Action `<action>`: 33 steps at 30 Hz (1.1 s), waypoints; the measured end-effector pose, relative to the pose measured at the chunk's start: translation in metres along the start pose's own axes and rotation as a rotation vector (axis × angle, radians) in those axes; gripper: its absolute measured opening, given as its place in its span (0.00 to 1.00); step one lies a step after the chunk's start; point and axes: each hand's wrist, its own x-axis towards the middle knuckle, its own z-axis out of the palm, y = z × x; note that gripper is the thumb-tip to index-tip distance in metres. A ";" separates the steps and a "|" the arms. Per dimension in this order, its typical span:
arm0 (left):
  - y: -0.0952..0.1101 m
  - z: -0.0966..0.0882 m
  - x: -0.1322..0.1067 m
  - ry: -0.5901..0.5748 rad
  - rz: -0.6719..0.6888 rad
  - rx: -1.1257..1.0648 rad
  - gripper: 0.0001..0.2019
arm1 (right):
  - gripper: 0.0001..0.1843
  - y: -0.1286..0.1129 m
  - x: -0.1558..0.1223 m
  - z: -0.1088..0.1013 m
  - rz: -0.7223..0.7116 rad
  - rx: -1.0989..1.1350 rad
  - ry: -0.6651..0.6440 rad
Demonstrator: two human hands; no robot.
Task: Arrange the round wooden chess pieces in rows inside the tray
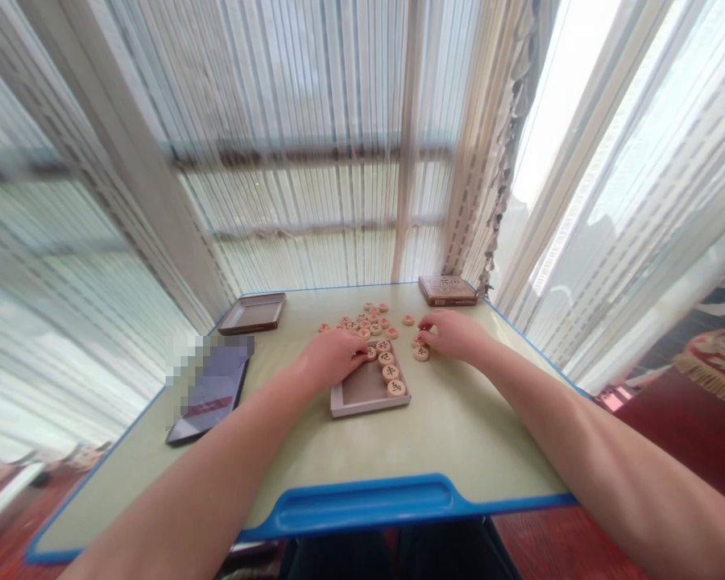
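A shallow open cardboard box (338, 400) lies on the table, with a column of round wooden Chinese chess pieces (390, 372) along its right side. My left hand (332, 354) reaches over the box's far left corner, its fingers closed on a Chinese chess piece (371, 354) beside the top of that column. To the right of the box, my right hand (450, 333) has its fingertips closed on a red-marked piece (418, 341). Just below it lies a black-marked piece (421, 354). Loose pieces (366, 325) are scattered beyond the box, some partly hidden by my left hand.
A box lid (254, 312) lies at the far left, and a closed box (448, 290) at the far right. A dark tablet-like device (214, 395) rests on the left. The table (459, 451) has a blue rim with a front groove (362, 499). String curtains hang behind.
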 end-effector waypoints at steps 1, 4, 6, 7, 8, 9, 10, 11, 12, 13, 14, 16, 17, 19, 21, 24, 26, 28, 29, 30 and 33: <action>0.000 0.000 0.000 0.001 0.003 0.006 0.13 | 0.13 0.000 0.000 0.000 0.001 0.001 -0.001; -0.001 0.002 0.000 0.012 0.024 0.015 0.13 | 0.13 -0.001 0.000 0.000 0.010 0.001 -0.002; -0.001 0.002 0.000 0.021 0.040 0.016 0.13 | 0.13 -0.001 0.000 0.000 0.018 0.001 -0.003; -0.001 0.002 0.000 0.024 0.046 0.017 0.13 | 0.14 -0.002 0.000 0.000 0.022 0.001 -0.003; -0.001 0.002 -0.001 0.027 0.047 0.019 0.13 | 0.14 -0.002 0.000 0.001 0.024 0.001 -0.003; -0.001 0.002 -0.001 0.030 0.045 0.023 0.13 | 0.14 -0.002 0.000 0.001 0.026 -0.001 -0.003; -0.001 0.002 -0.001 0.032 0.042 0.028 0.13 | 0.14 -0.002 0.000 0.001 0.027 -0.003 -0.002; -0.001 0.002 -0.001 0.032 0.039 0.033 0.13 | 0.14 -0.002 0.000 0.001 0.028 -0.005 -0.001; 0.000 0.002 -0.001 0.031 0.037 0.036 0.13 | 0.14 -0.002 0.000 0.001 0.030 -0.007 -0.001; 0.000 0.002 0.000 0.029 0.037 0.038 0.13 | 0.14 -0.002 0.000 0.000 0.031 -0.008 -0.004; 0.000 0.002 0.000 0.028 0.039 0.038 0.13 | 0.14 -0.002 0.000 0.000 0.031 -0.007 -0.007; 0.000 0.002 0.000 0.028 0.047 0.033 0.13 | 0.14 -0.002 0.000 0.000 0.031 -0.004 -0.009; 0.000 0.003 0.000 0.028 0.051 0.029 0.13 | 0.14 -0.002 0.000 0.000 0.032 -0.004 -0.007; 0.000 0.003 0.000 0.029 0.059 0.019 0.12 | 0.14 -0.001 0.000 0.001 0.034 -0.002 0.003; 0.001 0.002 0.000 0.034 0.056 0.010 0.12 | 0.16 0.000 0.001 0.002 0.036 0.013 0.016; 0.000 -0.001 -0.001 0.059 -0.001 0.007 0.13 | 0.20 0.000 0.002 0.003 0.045 0.057 0.053; -0.002 -0.003 0.000 0.110 -0.072 0.003 0.14 | 0.22 0.000 0.002 0.004 0.056 0.082 0.084; -0.006 -0.003 0.002 0.175 -0.114 0.004 0.15 | 0.23 -0.002 0.001 0.004 0.033 0.105 0.124; -0.009 -0.002 0.003 0.200 -0.116 0.009 0.15 | 0.23 -0.004 0.001 0.005 0.000 0.113 0.149; -0.011 -0.001 0.005 0.213 -0.109 0.018 0.16 | 0.22 -0.006 0.000 0.006 -0.048 0.118 0.175; -0.020 0.004 0.008 0.182 -0.108 0.043 0.18 | 0.20 -0.014 -0.001 0.009 -0.220 0.116 0.239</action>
